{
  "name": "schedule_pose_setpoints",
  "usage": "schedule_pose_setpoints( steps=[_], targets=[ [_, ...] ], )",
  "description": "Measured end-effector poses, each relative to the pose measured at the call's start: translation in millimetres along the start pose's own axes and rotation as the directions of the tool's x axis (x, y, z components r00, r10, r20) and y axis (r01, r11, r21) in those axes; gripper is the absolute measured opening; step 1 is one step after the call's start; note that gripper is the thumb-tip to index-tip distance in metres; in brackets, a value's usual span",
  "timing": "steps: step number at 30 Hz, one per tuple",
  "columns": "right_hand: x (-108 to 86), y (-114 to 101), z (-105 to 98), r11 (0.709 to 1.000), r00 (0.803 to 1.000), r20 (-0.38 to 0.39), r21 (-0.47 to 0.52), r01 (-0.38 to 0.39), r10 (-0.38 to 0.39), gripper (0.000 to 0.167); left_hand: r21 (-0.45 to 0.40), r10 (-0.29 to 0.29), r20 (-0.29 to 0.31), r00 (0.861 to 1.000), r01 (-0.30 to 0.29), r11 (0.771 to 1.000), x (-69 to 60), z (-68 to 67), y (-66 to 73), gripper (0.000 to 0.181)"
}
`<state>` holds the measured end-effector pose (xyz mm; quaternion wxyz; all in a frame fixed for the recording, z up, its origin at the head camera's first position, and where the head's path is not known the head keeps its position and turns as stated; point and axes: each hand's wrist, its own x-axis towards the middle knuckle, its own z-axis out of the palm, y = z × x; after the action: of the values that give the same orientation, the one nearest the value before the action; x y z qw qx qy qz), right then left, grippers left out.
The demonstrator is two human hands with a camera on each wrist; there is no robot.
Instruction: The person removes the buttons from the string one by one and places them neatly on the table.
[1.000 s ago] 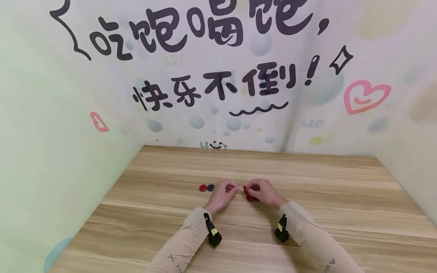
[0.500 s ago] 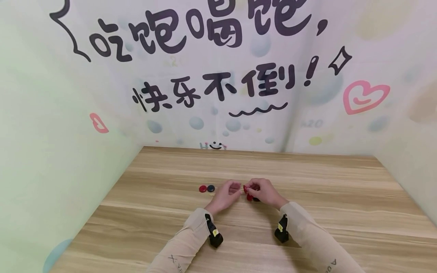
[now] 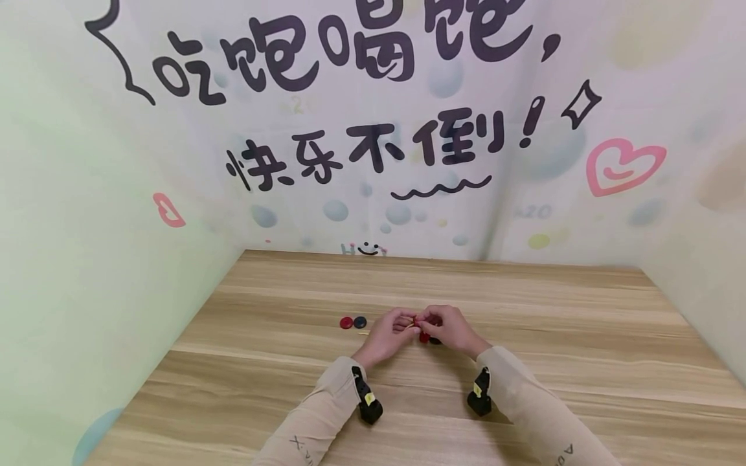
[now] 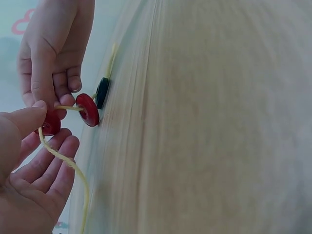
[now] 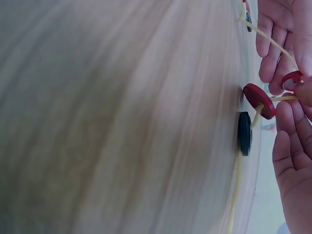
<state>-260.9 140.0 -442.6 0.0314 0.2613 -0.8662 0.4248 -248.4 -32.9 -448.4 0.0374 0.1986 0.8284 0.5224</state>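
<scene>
Both hands meet over the middle of the wooden table. In the left wrist view a red disc (image 4: 51, 124) is pinched between the fingertips of the left hand (image 4: 31, 180) and the right hand (image 4: 56, 53). A yellow cord (image 4: 73, 165) runs through it and trails down past the left palm. On the same cord, just beside the right fingers, hang a second red disc (image 4: 87, 110) and a dark disc (image 4: 102, 92). The head view shows the left hand (image 3: 386, 335) and right hand (image 3: 451, 327) almost touching.
To the left of the hands, a loose red disc (image 3: 346, 322) and a dark disc (image 3: 360, 321) lie side by side on the table (image 3: 280, 375). A printed cloth (image 3: 350, 213) stands behind the table. Each wrist carries a black camera.
The left hand has moved right, up to the right hand, and now its fingers are at the red disc. The right hand has barely moved.
</scene>
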Motion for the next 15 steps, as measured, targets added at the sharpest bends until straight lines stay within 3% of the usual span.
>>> schedule_pose_setpoints(
  steps=[15],
  targets=[
    [-5.3, 3, -5, 0.998, 0.998, -0.005, -0.006, -0.055, 0.055, 0.007, 0.036, -0.041, 0.007, 0.999, 0.041, 0.999, -4.7, -19.5, -1.9, 0.033]
  ],
)
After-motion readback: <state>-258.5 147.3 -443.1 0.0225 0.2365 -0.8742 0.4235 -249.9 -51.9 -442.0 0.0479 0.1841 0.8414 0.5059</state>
